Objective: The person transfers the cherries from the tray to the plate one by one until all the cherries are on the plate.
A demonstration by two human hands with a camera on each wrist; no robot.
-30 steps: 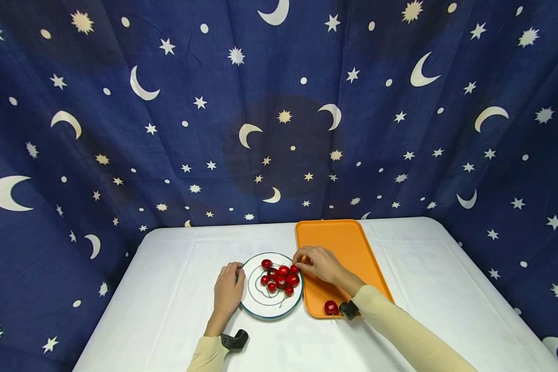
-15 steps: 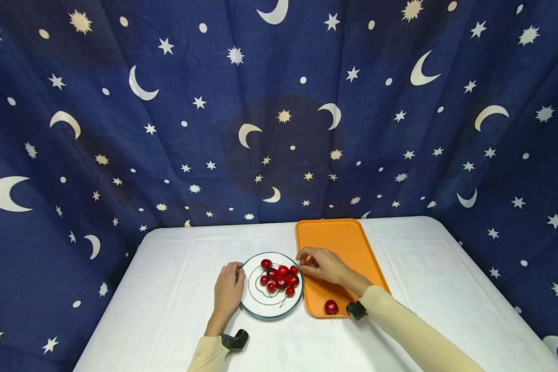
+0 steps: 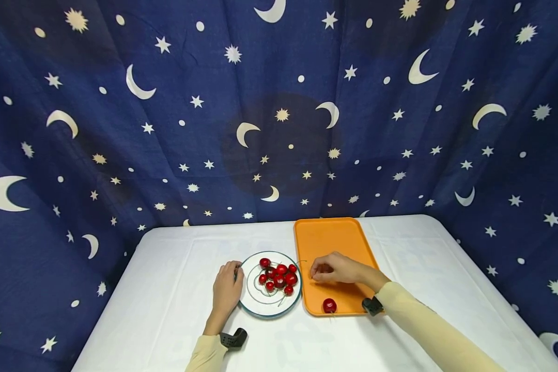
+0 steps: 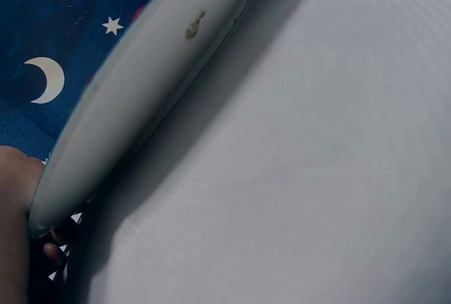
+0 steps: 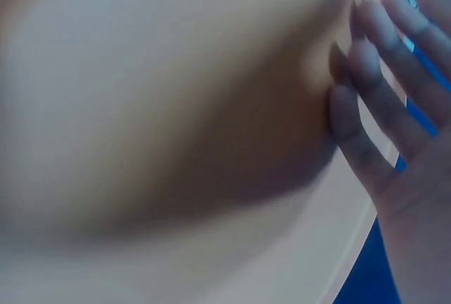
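Note:
My left hand (image 3: 228, 288) holds the left rim of a white plate (image 3: 264, 307) with a dark green edge. In the left wrist view, the plate's pale side (image 4: 134, 99) slants up from the hand (image 4: 14, 205), some fingers tucked beneath it. Several red cherries (image 3: 279, 280) with stems lie bunched on the plate. Over the orange tray (image 3: 330, 235), just right of the plate, my right hand (image 3: 339, 269) hovers with loosely bent fingers. Nothing shows in its fingers (image 5: 364, 64) in the right wrist view. One dark red cherry (image 3: 329, 305) lies at the tray's near edge.
A white cloth covers the table (image 3: 176, 258). The tray touches or nearly touches the plate's right side. Behind the table hangs a blue curtain (image 3: 190, 144) with moons and stars. Black wrist devices sit on both arms, the right one (image 3: 372, 306) near the tray's front corner.
My right hand has withdrawn from the small cherry at the plate's right rim and moved right over the tray. The left hand keeps its hold on the plate.

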